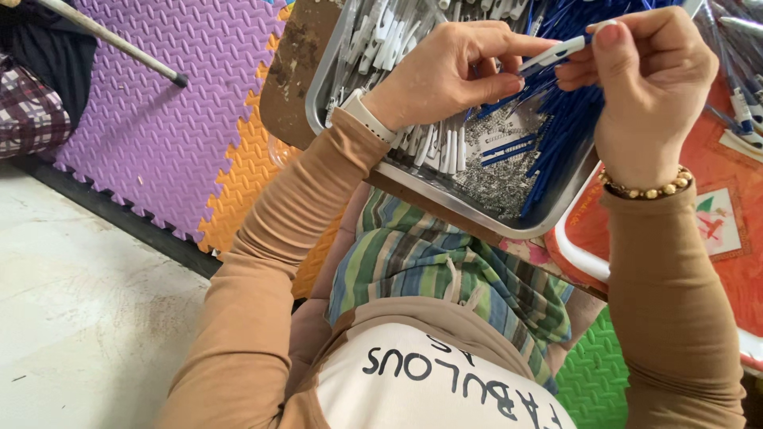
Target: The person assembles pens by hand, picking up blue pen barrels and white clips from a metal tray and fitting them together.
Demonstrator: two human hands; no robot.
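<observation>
Being pinched between left hand (457,67) and right hand (648,75), a pen (556,54) is held over the tray (413,179) (12 o'clock); many loose parts are judged left.

We see few things of this kind. On the red tray (735,262) at the right lies a printed picture panel (719,226), a rectangle with a pale border, its centre light with a green patch and a small red figure (the sleeve of the person's right arm hides its left edge). The white front of the person's shirt (397,389) bears dark lettering, seen upside down from above. We find no packages and no screens.
</observation>
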